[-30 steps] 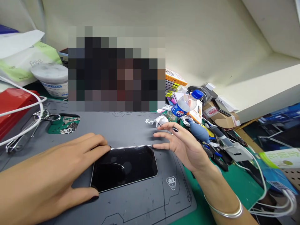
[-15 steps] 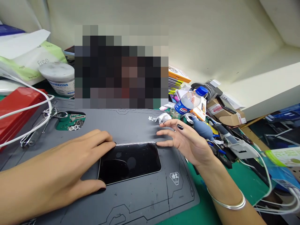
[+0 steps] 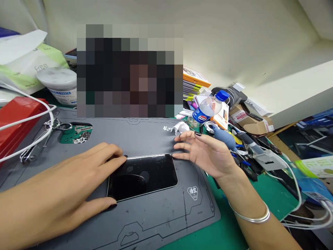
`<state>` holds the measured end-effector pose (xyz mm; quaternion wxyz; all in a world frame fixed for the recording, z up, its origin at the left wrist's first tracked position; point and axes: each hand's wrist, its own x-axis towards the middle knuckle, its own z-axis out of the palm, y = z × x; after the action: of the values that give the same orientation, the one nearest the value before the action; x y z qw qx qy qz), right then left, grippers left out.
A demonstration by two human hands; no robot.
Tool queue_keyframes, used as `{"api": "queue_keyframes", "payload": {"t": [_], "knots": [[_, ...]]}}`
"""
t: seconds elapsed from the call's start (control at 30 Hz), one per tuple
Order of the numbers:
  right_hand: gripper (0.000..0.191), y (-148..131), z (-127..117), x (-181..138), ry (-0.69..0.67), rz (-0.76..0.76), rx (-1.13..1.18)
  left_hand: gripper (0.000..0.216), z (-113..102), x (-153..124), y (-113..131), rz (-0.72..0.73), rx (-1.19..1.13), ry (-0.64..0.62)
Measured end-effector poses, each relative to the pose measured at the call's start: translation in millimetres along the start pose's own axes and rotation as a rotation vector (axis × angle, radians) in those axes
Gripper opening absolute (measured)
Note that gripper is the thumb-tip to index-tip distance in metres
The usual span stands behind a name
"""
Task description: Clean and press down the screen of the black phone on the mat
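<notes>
A black smartphone point(image 3: 145, 175) lies screen up on a grey work mat point(image 3: 145, 139). My left hand point(image 3: 78, 184) rests flat on the mat at the phone's left end, fingers spread, fingertips touching its upper left corner and thumb at its lower left corner. My right hand point(image 3: 205, 152) hovers at the phone's right end, fingers stretched out and apart, fingertips at the phone's upper right corner. A silver bangle point(image 3: 251, 217) circles my right wrist. Neither hand holds anything.
A white tub point(image 3: 61, 85), tissue pack point(image 3: 31, 66), red case point(image 3: 15, 116), white cable point(image 3: 31, 119) and tweezers point(image 3: 39, 142) sit at left. A water bottle point(image 3: 209, 109), grey air blower point(image 3: 225, 137), crumpled white paper point(image 3: 179, 127), stacked boxes and tools crowd the right, on a green mat point(image 3: 234, 236).
Both hands stay at the phone's ends. The right hand's fingers have dropped a little closer to the phone's corner. The view has shifted slightly.
</notes>
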<state>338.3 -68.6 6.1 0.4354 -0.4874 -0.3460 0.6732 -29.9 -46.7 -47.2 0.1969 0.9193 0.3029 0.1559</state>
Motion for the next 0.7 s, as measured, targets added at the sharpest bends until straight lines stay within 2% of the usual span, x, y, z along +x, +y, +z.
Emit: {"api": "queue_keyframes", "payload": {"t": [0.17,0.47,0.7], "knots": [[0.032,-0.7,-2.5,0.1,-0.024,-0.008,0.010,0.048,-0.7,-1.2,-0.6,0.009,0.011,-0.001],[0.036,-1.1,-3.0,-0.2,-0.026,0.008,0.021,0.046,-0.5,-0.2,-1.3,0.028,0.022,0.021],[0.040,-3.1,1.4,-1.1,-0.016,0.015,0.021,0.045,-3.8,1.2,2.1,0.010,0.019,-0.009]]}}
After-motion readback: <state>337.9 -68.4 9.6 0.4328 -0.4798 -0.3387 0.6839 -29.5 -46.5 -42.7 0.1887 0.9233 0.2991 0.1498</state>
